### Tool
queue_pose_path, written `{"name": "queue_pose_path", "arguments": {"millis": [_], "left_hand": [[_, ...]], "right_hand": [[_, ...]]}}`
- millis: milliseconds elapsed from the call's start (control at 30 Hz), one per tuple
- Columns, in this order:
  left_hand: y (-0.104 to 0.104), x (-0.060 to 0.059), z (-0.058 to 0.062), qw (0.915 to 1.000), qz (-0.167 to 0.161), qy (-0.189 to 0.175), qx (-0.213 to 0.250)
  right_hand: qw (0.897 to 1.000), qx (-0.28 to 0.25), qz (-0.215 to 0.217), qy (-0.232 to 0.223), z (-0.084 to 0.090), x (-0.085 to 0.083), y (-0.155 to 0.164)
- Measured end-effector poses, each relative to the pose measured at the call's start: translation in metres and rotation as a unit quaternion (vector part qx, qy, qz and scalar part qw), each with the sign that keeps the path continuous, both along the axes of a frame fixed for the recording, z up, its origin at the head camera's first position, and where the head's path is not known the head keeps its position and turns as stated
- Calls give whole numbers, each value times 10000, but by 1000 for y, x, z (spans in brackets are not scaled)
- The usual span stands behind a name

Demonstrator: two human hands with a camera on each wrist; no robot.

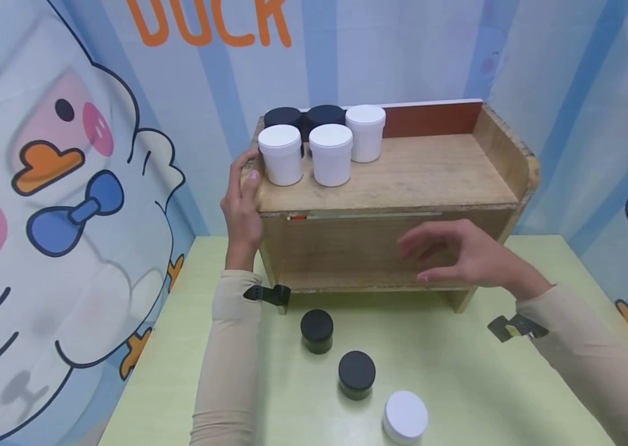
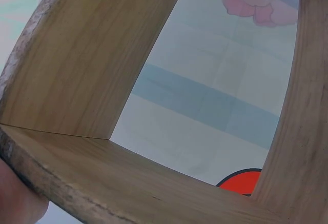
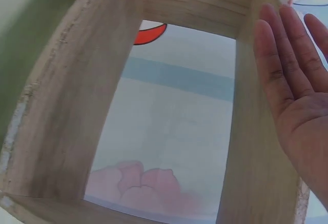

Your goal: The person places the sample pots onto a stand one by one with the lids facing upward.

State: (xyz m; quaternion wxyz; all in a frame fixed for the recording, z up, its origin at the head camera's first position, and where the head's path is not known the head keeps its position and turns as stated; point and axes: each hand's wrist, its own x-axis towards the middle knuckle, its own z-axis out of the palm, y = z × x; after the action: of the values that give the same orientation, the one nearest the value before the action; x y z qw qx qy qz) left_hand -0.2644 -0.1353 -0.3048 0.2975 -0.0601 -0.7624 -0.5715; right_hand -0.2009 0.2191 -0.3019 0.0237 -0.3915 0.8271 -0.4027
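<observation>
1. A pale green surface (image 1: 459, 371) stands in front of a blue-striped backdrop printed with cartoon ducks (image 1: 52, 204).
2. A wooden shelf unit (image 1: 392, 179) stands at the back of the surface, open through its lower bay, so the backdrop shows through it in both wrist views.
3. The left hand (image 1: 243, 204) holds the shelf unit's left end, thumb at the top corner and fingers curled round the side board; the left wrist view shows only a fingertip at the board's edge.
4. The right hand (image 1: 459, 254) hovers in front of the lower bay with fingers loosely spread and holding nothing; from the right wrist view its palm seems to lie close to the shelf's side wall, though contact is hard to judge.
5. On the top board, at its left end, three white tubs (image 1: 329, 153) stand upright with two dark tubs (image 1: 304, 118) just behind them, packed close together.
6. On the surface in front of the shelf, two dark-lidded jars (image 1: 356, 373) and one white-lidded jar (image 1: 405, 416) stand in a diagonal row, between the two forearms.
</observation>
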Motion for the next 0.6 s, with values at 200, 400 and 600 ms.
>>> {"name": "queue_pose_path", "arguments": {"millis": [200,400,600], "left_hand": [[0,0,0,10000,-8,19,-16],[0,-1,0,10000,32,3,-25],[-1,-1,-1,10000,49,-10,5]], "right_hand": [[9997,200,124,7,-14,2,-2],[9988,211,402,-195,-28,6,-6],[9971,415,471,-428,-43,15,-9]]}}
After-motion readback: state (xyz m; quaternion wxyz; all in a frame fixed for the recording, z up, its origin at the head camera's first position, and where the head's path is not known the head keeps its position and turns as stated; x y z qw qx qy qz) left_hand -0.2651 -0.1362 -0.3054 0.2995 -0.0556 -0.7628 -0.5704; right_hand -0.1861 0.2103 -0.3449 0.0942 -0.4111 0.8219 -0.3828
